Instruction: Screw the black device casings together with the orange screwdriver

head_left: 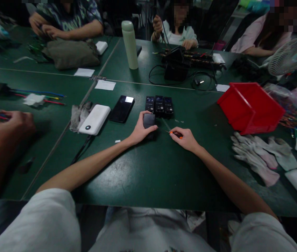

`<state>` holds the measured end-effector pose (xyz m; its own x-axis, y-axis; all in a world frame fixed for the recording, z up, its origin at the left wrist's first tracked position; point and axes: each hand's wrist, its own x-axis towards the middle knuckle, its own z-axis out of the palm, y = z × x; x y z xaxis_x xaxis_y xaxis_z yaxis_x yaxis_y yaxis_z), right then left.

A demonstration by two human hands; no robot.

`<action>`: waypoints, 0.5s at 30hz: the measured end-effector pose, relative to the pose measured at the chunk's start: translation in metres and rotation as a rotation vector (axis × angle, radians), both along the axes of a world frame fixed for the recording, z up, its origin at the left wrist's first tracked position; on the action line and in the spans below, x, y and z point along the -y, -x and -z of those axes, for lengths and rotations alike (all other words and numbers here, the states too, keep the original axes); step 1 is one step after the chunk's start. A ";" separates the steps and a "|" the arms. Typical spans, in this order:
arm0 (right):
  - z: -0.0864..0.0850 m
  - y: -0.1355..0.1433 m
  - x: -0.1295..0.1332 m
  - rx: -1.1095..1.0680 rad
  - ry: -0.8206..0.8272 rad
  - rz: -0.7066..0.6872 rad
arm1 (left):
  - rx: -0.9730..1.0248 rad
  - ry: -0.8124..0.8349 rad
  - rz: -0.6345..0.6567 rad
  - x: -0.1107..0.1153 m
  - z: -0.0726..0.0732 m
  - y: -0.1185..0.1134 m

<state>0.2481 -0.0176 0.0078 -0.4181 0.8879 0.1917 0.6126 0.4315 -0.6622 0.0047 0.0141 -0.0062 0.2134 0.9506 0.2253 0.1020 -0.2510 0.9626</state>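
My left hand point(142, 130) is wrapped round a small black box point(149, 121), its thumb lying across the front. In my right hand point(186, 138) is a tool with an orange and black handle point(176, 134); its thin tip points left toward the box, with a gap between them. Three black modules point(159, 106) with small marked faces stand side by side just behind the box. To their left lie a black phone point(122, 109) and a white power bank point(95, 119) with a black cable.
Right: a red bin point(250, 108), grey gloves point(258, 155) and a fan point(292, 56). A green bottle point(129, 45) and black adapter point(176, 70) stand farther back. A co-worker's hand point(9, 127) holds wires at the left; other people sit across the table point(148, 175).
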 end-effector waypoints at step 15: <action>-0.001 0.001 0.000 0.012 -0.009 -0.003 | -0.008 -0.007 0.002 -0.001 0.000 0.000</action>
<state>0.2476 -0.0179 0.0086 -0.4233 0.8849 0.1943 0.6192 0.4392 -0.6509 0.0045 0.0147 -0.0064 0.2167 0.9488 0.2298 0.1093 -0.2575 0.9601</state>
